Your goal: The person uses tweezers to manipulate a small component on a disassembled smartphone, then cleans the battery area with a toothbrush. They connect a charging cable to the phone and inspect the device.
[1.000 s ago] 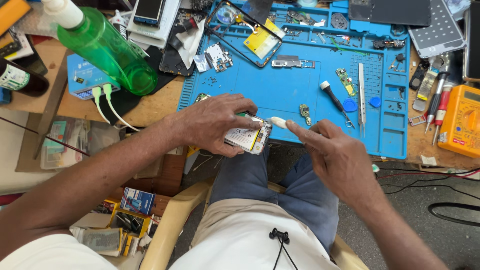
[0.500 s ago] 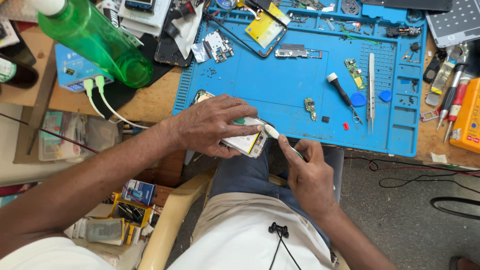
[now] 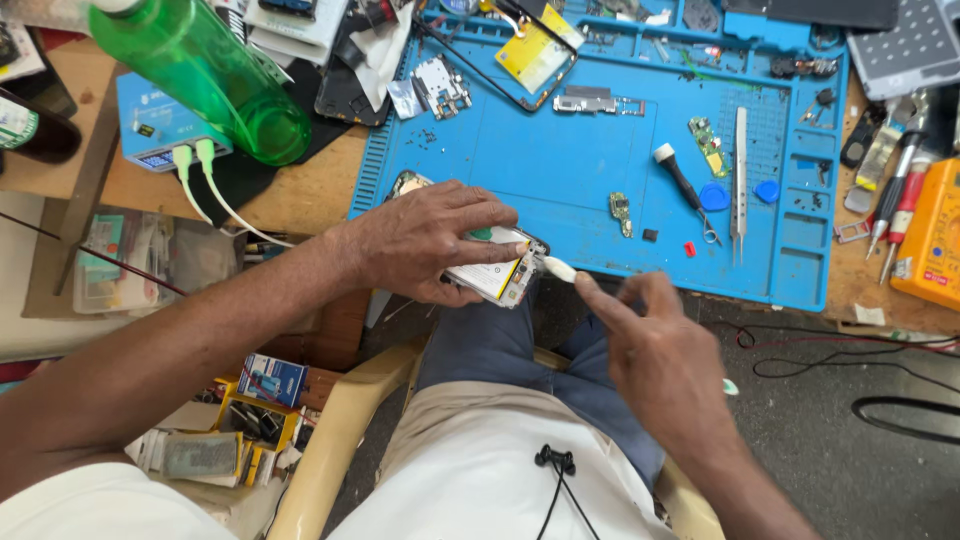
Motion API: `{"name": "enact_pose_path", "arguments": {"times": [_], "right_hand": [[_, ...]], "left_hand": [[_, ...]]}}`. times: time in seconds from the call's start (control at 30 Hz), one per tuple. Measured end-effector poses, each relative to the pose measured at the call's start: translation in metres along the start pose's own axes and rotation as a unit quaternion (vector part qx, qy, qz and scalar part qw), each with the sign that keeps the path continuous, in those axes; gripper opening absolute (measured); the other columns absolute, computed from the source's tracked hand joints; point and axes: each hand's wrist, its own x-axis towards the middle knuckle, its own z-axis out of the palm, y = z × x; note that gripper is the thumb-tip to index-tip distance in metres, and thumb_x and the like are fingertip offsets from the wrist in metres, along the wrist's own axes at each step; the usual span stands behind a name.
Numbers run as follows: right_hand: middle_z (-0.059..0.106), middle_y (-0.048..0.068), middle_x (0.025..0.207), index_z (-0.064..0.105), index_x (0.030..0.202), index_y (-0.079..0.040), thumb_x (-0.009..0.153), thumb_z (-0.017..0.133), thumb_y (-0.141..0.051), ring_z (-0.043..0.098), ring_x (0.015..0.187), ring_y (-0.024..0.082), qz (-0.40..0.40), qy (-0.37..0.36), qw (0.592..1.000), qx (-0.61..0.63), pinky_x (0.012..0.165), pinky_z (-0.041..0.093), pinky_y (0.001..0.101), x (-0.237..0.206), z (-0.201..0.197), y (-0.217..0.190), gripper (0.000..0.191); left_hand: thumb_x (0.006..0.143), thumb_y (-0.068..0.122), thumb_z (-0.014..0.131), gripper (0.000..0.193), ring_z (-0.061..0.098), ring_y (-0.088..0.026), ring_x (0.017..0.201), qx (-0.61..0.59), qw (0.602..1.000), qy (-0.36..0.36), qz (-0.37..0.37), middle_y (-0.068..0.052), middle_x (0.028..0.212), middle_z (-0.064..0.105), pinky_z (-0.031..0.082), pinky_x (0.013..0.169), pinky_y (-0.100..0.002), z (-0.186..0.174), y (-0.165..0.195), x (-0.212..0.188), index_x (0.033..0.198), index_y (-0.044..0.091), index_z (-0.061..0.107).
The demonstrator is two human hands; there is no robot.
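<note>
At the upper left of the frame a green plastic bottle (image 3: 215, 75) lies tilted on the wooden worktop (image 3: 300, 195), with a small blue box (image 3: 160, 125) beside it and two pale green cables (image 3: 215, 195) running down from that box. Lower left, a clutter of small boxes and packets (image 3: 250, 400) sits below the worktop edge.

Toward the middle, the left hand (image 3: 425, 240) is clamped over an opened phone (image 3: 500, 272), fingers spread across its top and thumb beneath, holding it at the near edge of the blue work mat (image 3: 560, 150), over the person's lap. Just right of the phone, the right hand (image 3: 655, 345) pinches a slim white tool (image 3: 558, 268) whose tip touches the phone's right end; this hand is blurred.

Further right on the mat lie a small green circuit board (image 3: 709, 146), a black-handled screwdriver (image 3: 680, 180), metal tweezers (image 3: 740, 170) and two blue round caps (image 3: 740, 192). At the far right edge sits an orange meter (image 3: 930, 240), with red-handled tools (image 3: 900, 215) just beside it.
</note>
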Motion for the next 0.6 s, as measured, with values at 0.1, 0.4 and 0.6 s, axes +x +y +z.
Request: {"name": "enact_pose_path", "arguments": {"times": [0.1,0.4,0.6], "right_hand": [[0.062,0.011,0.103,0.066,0.136,-0.028,0.084,0.069,0.001,0.068,0.07,0.024,-0.023,0.033,0.999,0.006,0.055,0.058,0.0389,0.008,-0.008,-0.009,0.06],[0.063,0.01,0.101,0.069,0.132,-0.029,0.083,0.068,-0.004,0.069,0.065,0.029,-0.006,-0.028,0.999,-0.045,0.053,0.057,0.0431,0.005,-0.021,-0.011,0.055],[0.064,0.009,0.099,0.073,0.125,-0.031,0.087,0.071,-0.009,0.069,0.066,0.027,0.042,-0.056,0.997,-0.033,0.058,0.057,0.0437,-0.001,-0.035,0.009,0.045]], "left_hand": [[0.072,0.034,0.085,0.067,0.058,-0.032,0.124,-0.009,1.0,0.018,0.004,-0.014,0.131,0.058,0.048,0.102,-0.047,0.0,0.001,0.0,0.133,0.014,0.067],[0.075,0.036,0.084,0.066,0.058,-0.033,0.123,-0.005,1.0,0.001,0.001,-0.014,0.131,0.057,0.048,0.1,-0.047,-0.001,0.002,-0.001,0.134,0.014,0.066],[0.074,0.038,0.086,0.066,0.058,-0.038,0.122,-0.009,1.0,0.014,0.005,-0.021,0.132,0.058,0.048,0.102,-0.048,-0.008,0.01,-0.001,0.13,0.009,0.067]]}}
